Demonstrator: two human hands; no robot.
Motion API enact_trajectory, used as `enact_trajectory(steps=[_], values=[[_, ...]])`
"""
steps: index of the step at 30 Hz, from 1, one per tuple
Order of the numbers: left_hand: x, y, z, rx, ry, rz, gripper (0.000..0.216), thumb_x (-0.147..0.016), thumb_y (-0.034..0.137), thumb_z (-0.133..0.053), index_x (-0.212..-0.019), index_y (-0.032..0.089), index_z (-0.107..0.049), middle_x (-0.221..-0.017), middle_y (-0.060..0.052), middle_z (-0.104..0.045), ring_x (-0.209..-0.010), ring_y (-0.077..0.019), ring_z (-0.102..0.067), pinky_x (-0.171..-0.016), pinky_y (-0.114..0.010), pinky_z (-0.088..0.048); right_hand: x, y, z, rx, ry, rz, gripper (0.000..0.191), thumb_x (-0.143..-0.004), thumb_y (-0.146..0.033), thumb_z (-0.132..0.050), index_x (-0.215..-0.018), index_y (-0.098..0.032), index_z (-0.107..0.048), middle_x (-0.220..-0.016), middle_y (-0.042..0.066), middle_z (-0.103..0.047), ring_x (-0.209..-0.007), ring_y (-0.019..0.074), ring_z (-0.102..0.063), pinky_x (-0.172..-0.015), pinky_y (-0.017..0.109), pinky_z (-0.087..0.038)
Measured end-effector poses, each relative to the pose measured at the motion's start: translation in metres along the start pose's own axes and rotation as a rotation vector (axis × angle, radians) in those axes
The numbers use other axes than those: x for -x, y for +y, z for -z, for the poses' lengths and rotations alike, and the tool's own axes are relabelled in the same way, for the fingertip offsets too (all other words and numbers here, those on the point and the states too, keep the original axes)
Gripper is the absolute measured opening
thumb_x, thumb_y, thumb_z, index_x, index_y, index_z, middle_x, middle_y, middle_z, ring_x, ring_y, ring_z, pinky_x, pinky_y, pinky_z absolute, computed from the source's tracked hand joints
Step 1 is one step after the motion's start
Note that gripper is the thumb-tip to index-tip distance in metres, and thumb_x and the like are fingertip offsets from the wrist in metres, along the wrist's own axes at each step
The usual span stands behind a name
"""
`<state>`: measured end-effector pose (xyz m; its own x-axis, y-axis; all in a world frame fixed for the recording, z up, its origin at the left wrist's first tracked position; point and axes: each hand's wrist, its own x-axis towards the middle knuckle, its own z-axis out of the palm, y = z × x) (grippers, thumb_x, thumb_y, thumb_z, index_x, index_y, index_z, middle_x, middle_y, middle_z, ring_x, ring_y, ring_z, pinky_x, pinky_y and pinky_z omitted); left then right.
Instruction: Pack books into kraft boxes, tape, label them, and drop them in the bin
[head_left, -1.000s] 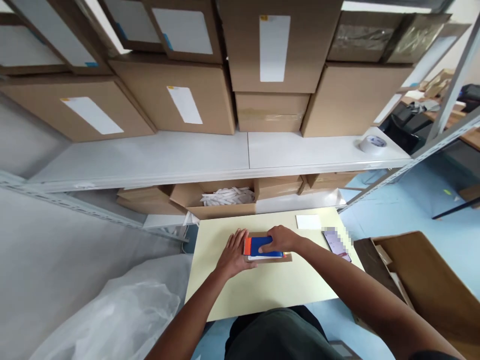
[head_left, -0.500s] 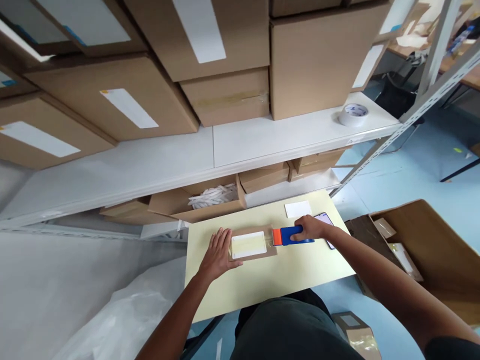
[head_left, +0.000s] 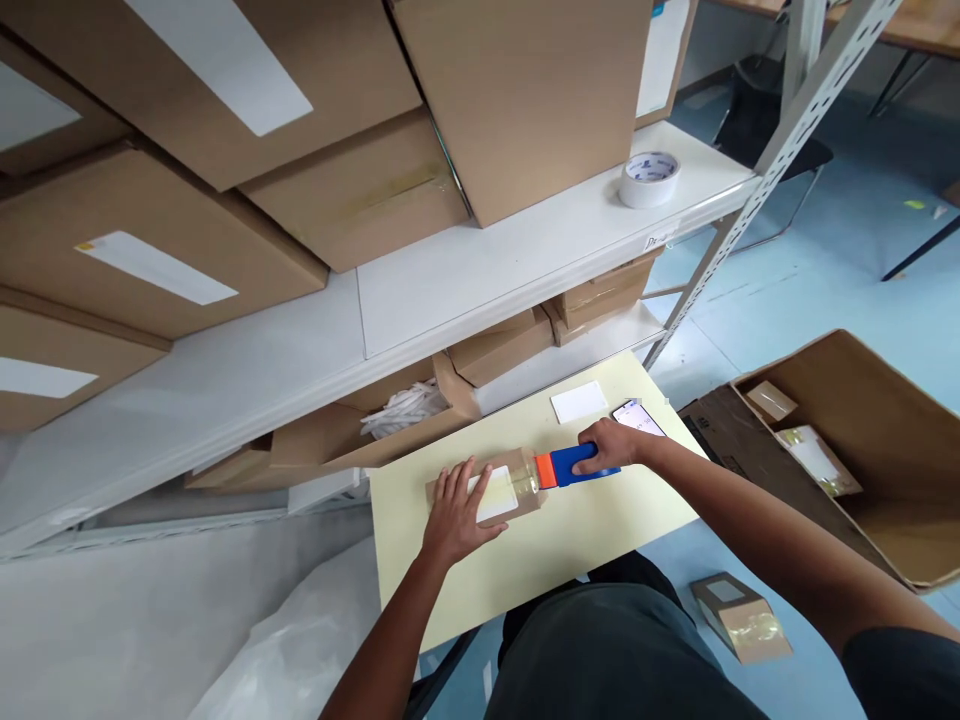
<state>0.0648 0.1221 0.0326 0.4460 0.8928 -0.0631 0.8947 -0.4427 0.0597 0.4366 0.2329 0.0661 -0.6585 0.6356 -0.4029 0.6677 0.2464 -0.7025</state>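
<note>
A small cardboard box (head_left: 531,499) with a white label (head_left: 498,494) on top lies on the pale yellow table (head_left: 600,540). Across its left part rests my left hand (head_left: 456,510), fingers spread and pressed down on the box and label. My right hand (head_left: 606,446) is wrapped round a blue and orange tape dispenser (head_left: 564,467). The dispenser's orange end touches the right end of the box, where clear tape shows. Beyond my right hand lies a phone (head_left: 637,417) with its screen lit, and a white card (head_left: 579,402) is to its left.
A metal shelf (head_left: 300,340) with large cartons (head_left: 525,100) and a tape roll (head_left: 649,180) stands behind the table. An open carton (head_left: 840,350) holding small packages is at the right. Another small box (head_left: 741,615) sits on the floor, and clear plastic sheeting (head_left: 300,640) hangs at the left.
My left hand has slid rightward over the box, covering more of the label. The dispenser stays at the box's right end in my right hand. The head view has turned to the right.
</note>
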Motion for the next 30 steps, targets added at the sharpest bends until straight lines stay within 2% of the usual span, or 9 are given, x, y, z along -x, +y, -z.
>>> enact_trajectory(steps=[8, 12, 16, 20, 23, 27, 30], values=[[-0.003, 0.004, 0.003, 0.002, 0.022, -0.010, 0.097, -0.075, 0.063, -0.073, -0.157, 0.024, -0.038, -0.162, -0.017, -0.036, -0.146, -0.0409, -0.036, -0.122, -0.061, -0.020, 0.016, -0.002, 0.004, 0.174, 0.069, -0.078, 0.043, -0.076, -0.061, -0.070, -0.086, -0.020, -0.075, -0.075, 0.008, -0.073, -0.067, 0.0229, -0.067, -0.062, 0.030, -0.044], [-0.003, 0.004, 0.002, 0.004, 0.030, -0.012, 0.095, -0.076, 0.063, -0.072, -0.157, 0.025, -0.039, -0.161, -0.017, -0.038, -0.145, -0.0413, -0.038, -0.122, -0.062, -0.021, 0.021, -0.014, 0.006, 0.267, 0.081, -0.203, 0.047, -0.075, -0.062, -0.071, -0.087, -0.017, -0.078, -0.080, 0.015, -0.075, -0.076, 0.0308, -0.072, -0.068, 0.036, -0.051], [-0.004, 0.007, 0.002, -0.009, 0.049, -0.008, 0.094, -0.076, 0.059, -0.073, -0.157, 0.026, -0.038, -0.161, -0.016, -0.039, -0.144, -0.0410, -0.038, -0.121, -0.062, -0.023, 0.001, -0.044, -0.013, 0.291, 0.072, -0.334, 0.050, -0.073, -0.059, -0.075, -0.094, -0.014, -0.078, -0.092, 0.021, -0.076, -0.087, 0.0361, -0.074, -0.073, 0.041, -0.055], [-0.002, 0.010, 0.003, -0.027, 0.073, -0.024, 0.091, -0.079, 0.058, -0.071, -0.156, 0.025, -0.038, -0.160, -0.017, -0.039, -0.144, -0.0407, -0.038, -0.120, -0.062, -0.024, -0.023, -0.067, -0.043, 0.336, 0.086, -0.343, 0.039, -0.077, -0.045, -0.075, -0.103, -0.016, -0.077, -0.102, 0.022, -0.076, -0.100, 0.0367, -0.072, -0.082, 0.047, -0.055], [-0.001, 0.010, 0.001, -0.043, 0.094, -0.025, 0.091, -0.080, 0.060, -0.069, -0.157, 0.022, -0.037, -0.160, -0.020, -0.039, -0.144, -0.0412, -0.038, -0.120, -0.062, -0.024, -0.019, -0.062, -0.058, 0.335, 0.129, -0.368, 0.032, -0.084, -0.041, -0.069, -0.105, -0.017, -0.075, -0.102, 0.021, -0.076, -0.100, 0.0356, -0.072, -0.084, 0.049, -0.053], [0.000, 0.008, -0.001, -0.039, 0.100, -0.023, 0.093, -0.080, 0.063, -0.068, -0.158, 0.023, -0.036, -0.160, -0.020, -0.038, -0.145, -0.0414, -0.038, -0.120, -0.061, -0.024, 0.002, -0.039, -0.076, 0.326, 0.219, -0.397, 0.035, -0.099, -0.037, -0.048, -0.107, -0.014, -0.073, -0.106, 0.022, -0.075, -0.099, 0.0329, -0.071, -0.088, 0.048, -0.049], [0.000, 0.008, -0.002, -0.031, 0.093, -0.012, 0.094, -0.079, 0.062, -0.069, -0.159, 0.024, -0.034, -0.161, -0.018, -0.037, -0.146, -0.0408, -0.037, -0.121, -0.061, -0.025, 0.012, -0.022, -0.095, 0.290, 0.256, -0.405, 0.035, -0.101, -0.029, -0.041, -0.109, -0.012, -0.071, -0.102, 0.020, -0.076, -0.096, 0.0296, -0.071, -0.092, 0.044, -0.046]])
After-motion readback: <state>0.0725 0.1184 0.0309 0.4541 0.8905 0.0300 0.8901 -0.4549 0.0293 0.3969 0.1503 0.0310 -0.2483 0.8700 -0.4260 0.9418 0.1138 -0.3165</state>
